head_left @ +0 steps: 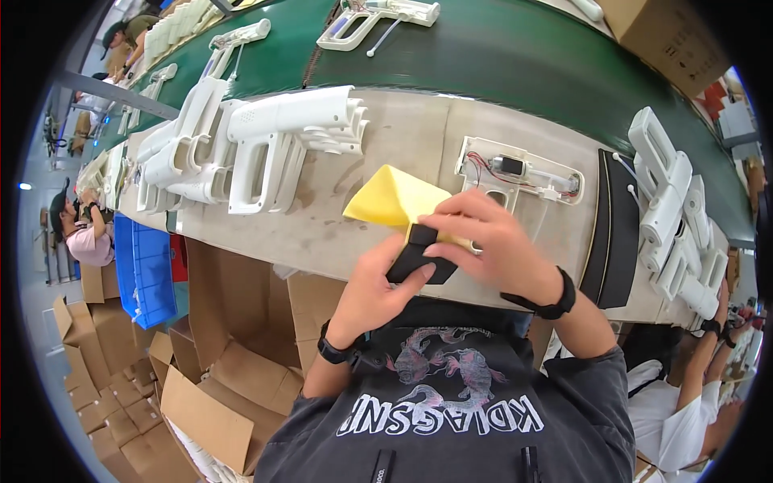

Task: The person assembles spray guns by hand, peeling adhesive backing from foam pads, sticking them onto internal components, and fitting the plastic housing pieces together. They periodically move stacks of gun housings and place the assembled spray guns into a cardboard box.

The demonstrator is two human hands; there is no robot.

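My left hand [372, 288] grips a small black foam-like block [414, 259] in front of my chest, thumb along its near side. A yellow sheet, perhaps backing paper [394, 198], stands up from the block's far edge and curls to the left. My right hand [493, 243] is closed at the block's upper right, fingertips on its edge; whether they pinch the block, the sheet or both is partly hidden. Just beyond my right hand lies an open white gun-shaped housing half [527, 183], with a dark motor and red wires inside.
White gun-shaped shells [262, 153] are stacked at left. Black strips with yellow edges [609, 233] lie at right, beside more white shells [672, 201]. A green conveyor belt [483, 60] runs behind the table. Cardboard boxes [233, 354] and a blue bin [145, 270] stand at lower left. Other people work on both sides.
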